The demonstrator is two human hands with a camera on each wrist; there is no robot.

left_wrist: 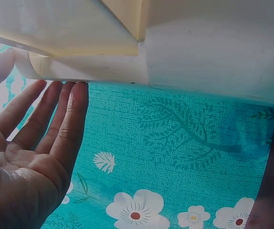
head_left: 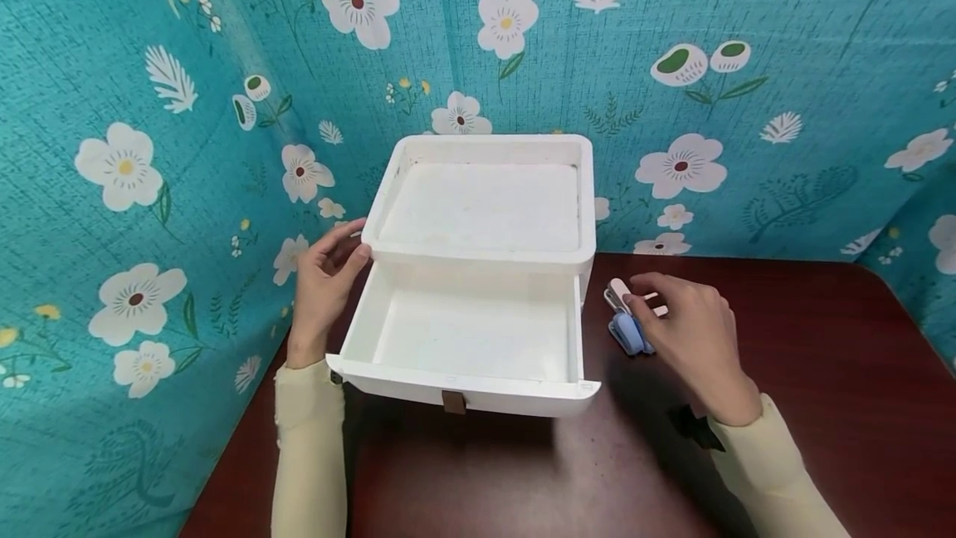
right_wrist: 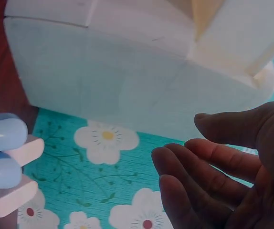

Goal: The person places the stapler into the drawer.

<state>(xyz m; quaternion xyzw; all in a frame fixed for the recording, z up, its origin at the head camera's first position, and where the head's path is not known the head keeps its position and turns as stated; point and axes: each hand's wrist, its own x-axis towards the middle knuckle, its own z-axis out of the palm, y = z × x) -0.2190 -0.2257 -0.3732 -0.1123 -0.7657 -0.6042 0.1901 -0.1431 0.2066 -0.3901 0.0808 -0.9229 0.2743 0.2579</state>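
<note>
**My right grip hangs beside two small pink-and-blue devices**

My right thumb and fingers are apart, holding nothing. From the head they overlap the devices, perhaps mini staplers, but the right wrist view shows a gap between. The devices lie side by side on the dark red worktop, just right of a white drawer unit.

My left grip is at the unit's left side, fingers straight, their tips touching its upper rim; it is not clamped. Below that rim, the drawer stands out toward me, a brown tab on its front. Blue flowered cloth hangs behind.

I judge the step in hand to be reaching for a device while steadying the unit. The next move calls for lowering my right fingers and pinching just one.
</note>
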